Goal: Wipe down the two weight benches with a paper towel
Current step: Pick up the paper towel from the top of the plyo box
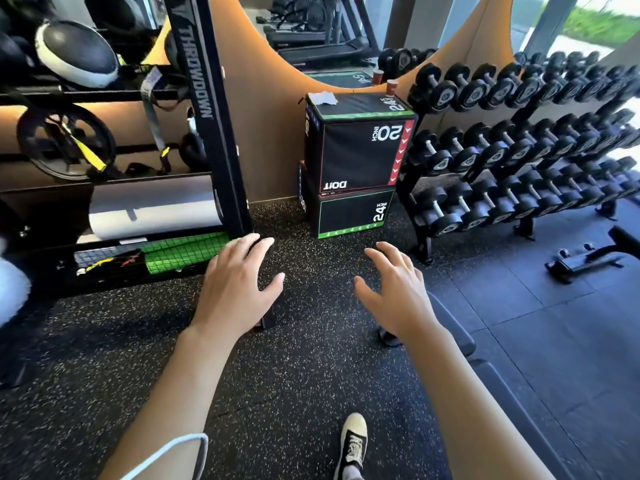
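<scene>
1. Reaching forward over the speckled rubber floor (284, 368), two bare hands hover palm-down and hold nothing: the left hand (235, 289) has its fingers (258, 245) straight and slightly spread, the right hand (394, 292) has its fingers (384, 256) spread and loosely bent.
2. One crumpled paper towel (322, 98) lies on the top rear corner of the upper plyo box (360, 147), well apart from both hands.
3. Two plyo boxes stand stacked against the wall; the lower plyo box (353, 214) shows "24 INCH", the upper one "20 INCH".
4. Two paper cups show near the box top: one cup (391, 86) by its right rear edge, the other (378, 76) apparently its reflection in the mirror (322, 36).
5. Two weight benches are partly in view: the near bench (512, 393), with dark pads, runs along the right arm to the lower right; the far bench (588, 259) shows only its frame at the right edge.
6. One dumbbell rack (519, 147) with three tiers of black dumbbells fills the right side.
7. One black storage rack (207, 109), marked "THROWDOWN", stands left, holding a grey roller (152, 209) and a green mat (183, 252).
8. Open floor lies between the storage rack, the boxes and the near bench; one shoe (353, 441) stands on it.
</scene>
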